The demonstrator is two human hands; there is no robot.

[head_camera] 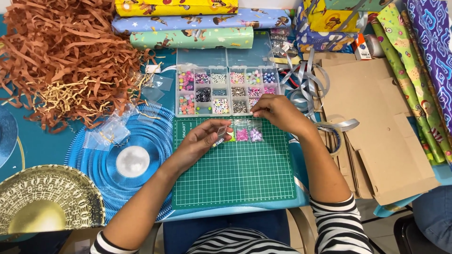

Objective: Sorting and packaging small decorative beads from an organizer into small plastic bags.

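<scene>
Small clear bag [221,135] pinched in the left hand [200,143], over the green cutting mat [235,174].

Left fingers are clamped on the little bag and keep it near the compartment bead box [227,89], so the way from box to bag is short. The right hand [278,113] hovers at the box's near edge, fingertips pressed together as if pinching a bead, but I cannot tell if one is there. Two filled bags, pink [242,135] and purple [255,135], lie side by side on the mat, just beside the held bag.
</scene>
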